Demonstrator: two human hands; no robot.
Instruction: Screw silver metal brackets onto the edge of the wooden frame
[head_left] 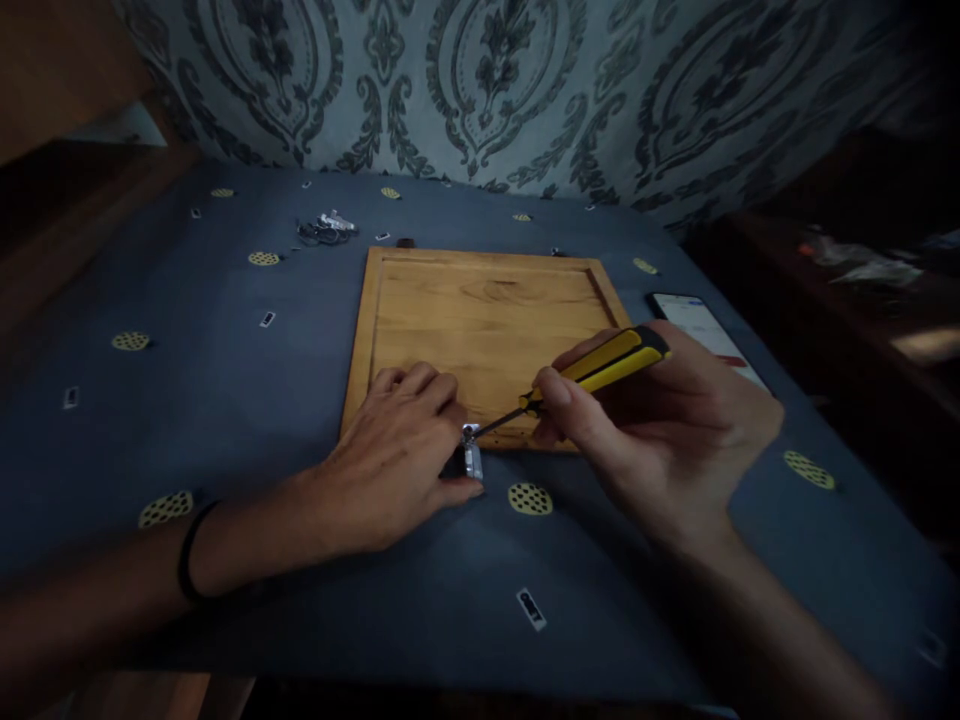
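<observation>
A wooden board (pixel 487 320) with a raised rim lies on a blue patterned tablecloth (pixel 225 400). A small metal hinge (pixel 472 455) sits at the board's near edge. My left hand (pixel 397 455) rests on the cloth and the board's edge, fingers curled, thumb and fingers pinching the hinge. My right hand (pixel 660 420) is closed round a yellow and black screwdriver (pixel 600 365), whose thin shaft slants down left with its tip on the top of the hinge. A dark band circles my left wrist.
A phone (pixel 705 330) with a lit screen lies right of the board. A small pile of metal hardware and dark cord (pixel 326 228) sits at the back left. Patterned wallpaper rises behind the table; dark furniture stands at the right.
</observation>
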